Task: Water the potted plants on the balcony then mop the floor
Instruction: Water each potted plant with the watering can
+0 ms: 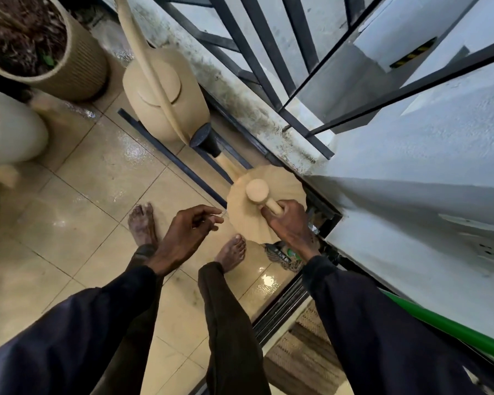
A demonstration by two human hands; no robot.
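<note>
Fingers of the right hand (290, 223) wrap the knobbed handle of a beige fluted plastic vessel (251, 220), the left hand (183, 232) hangs loosely curled and empty beside it, while the striped string mop head (280, 256) lies on the tiled floor (97, 195) just beneath the right wrist, nearer that hand.

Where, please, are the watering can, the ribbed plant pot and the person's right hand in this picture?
watering can (194, 109): head view, on its beige body.
ribbed plant pot (86, 67): head view, on its ribbed outer wall.
right hand (290, 226): head view, on the back of the hand gripping a beige handle (273, 206).
</note>
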